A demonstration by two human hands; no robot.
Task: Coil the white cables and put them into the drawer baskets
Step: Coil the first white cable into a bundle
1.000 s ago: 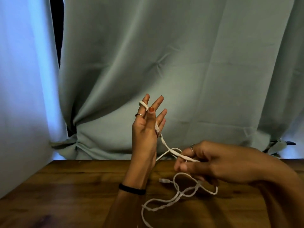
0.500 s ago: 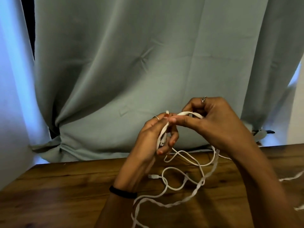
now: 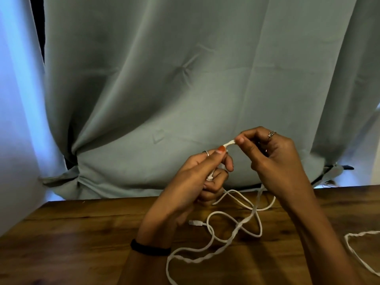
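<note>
A long white cable (image 3: pixel 236 227) lies in loose, partly twisted loops on the wooden table (image 3: pixel 82 233). My left hand (image 3: pixel 205 175) is raised above the table with its fingers curled round a few turns of the cable, thumb on top. My right hand (image 3: pixel 271 159) pinches a short stretch of the cable between thumb and fingertips, just right of my left thumb. From my hands the cable hangs down to the loops. One plug end (image 3: pixel 194 222) lies on the table below my left hand. No drawer baskets are in view.
A grey-green curtain (image 3: pixel 185 89) hangs right behind the table's far edge. Another stretch of white cable (image 3: pixel 355 243) lies at the table's right side and runs out of the picture. A pale wall or curtain (image 3: pixel 16 140) stands at the left.
My left hand went from held upright with spread fingers to curled round the cable. My right hand rose from table height and now pinches the cable beside my left thumb.
</note>
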